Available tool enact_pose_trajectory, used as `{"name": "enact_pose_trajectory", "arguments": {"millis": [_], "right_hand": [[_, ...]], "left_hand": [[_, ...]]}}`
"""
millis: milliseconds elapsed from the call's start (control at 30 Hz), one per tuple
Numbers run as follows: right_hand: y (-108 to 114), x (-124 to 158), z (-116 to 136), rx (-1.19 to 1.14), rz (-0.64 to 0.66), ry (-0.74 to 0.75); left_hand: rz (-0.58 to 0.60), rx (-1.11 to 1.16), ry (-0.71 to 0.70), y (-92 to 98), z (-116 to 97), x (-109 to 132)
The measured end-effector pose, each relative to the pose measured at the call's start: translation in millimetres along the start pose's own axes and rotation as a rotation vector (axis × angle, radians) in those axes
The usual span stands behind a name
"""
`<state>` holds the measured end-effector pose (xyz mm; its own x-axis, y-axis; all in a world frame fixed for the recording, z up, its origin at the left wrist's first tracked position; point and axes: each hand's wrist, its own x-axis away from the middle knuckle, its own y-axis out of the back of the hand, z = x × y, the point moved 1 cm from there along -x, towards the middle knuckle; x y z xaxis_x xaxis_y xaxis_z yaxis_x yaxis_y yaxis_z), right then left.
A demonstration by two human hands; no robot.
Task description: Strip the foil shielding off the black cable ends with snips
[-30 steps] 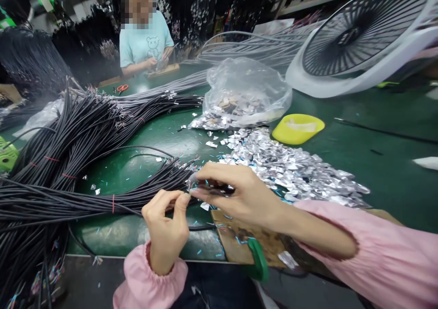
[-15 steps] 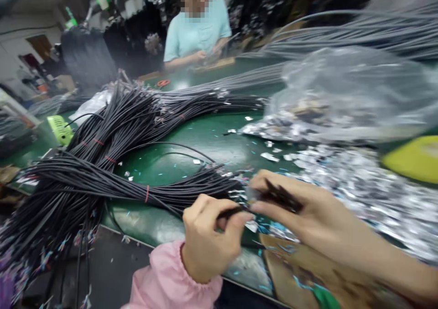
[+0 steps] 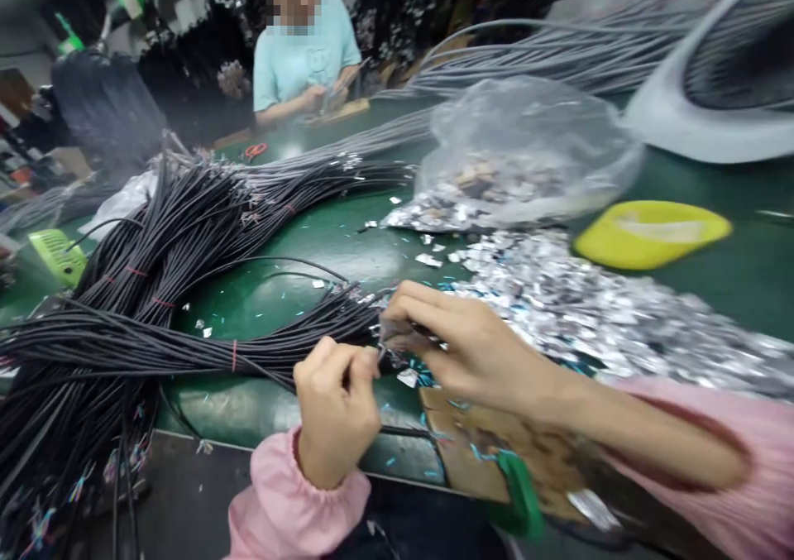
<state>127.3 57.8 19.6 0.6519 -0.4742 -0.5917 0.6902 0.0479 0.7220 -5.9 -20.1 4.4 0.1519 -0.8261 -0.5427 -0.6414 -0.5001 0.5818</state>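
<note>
My left hand (image 3: 338, 407), in a pink sleeve, is closed in a pinch around the end of a black cable, most of which the fingers hide. Close against its fingertips, my right hand (image 3: 465, 341) pinches a small greyish, dark-edged object, too blurred to name. Just behind both hands lie the stripped ends of a black cable bundle (image 3: 192, 349) held by a red tie (image 3: 234, 355). Foil scraps (image 3: 533, 295) are heaped beyond my right hand, with bits of blue wire insulation around them.
A clear plastic bag (image 3: 521, 130) with scraps stands behind the heap. To its right are a yellow object (image 3: 651, 233) and a white-rimmed fan-like thing (image 3: 738, 122). Further cable bundles (image 3: 186, 237) lie left. Across the green table (image 3: 298, 295) a person (image 3: 310, 59) handles something.
The view has swung right, bringing the white-rimmed thing and my right sleeve into sight. My hands stay together at the cable ends; the dark object in my right hand shows less.
</note>
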Motion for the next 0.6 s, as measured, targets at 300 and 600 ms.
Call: {"name": "enact_pose_trajectory", "arguments": {"millis": [300, 600], "right_hand": [[5, -3, 10, -0.251, 0.043, -0.097], [6, -4, -3, -0.264, -0.063, -0.229]], "left_hand": [[-0.063, 0.122, 0.071, -0.5, 9, 0], [-0.059, 0.136, 0.098, 0.5, 8, 0]]}}
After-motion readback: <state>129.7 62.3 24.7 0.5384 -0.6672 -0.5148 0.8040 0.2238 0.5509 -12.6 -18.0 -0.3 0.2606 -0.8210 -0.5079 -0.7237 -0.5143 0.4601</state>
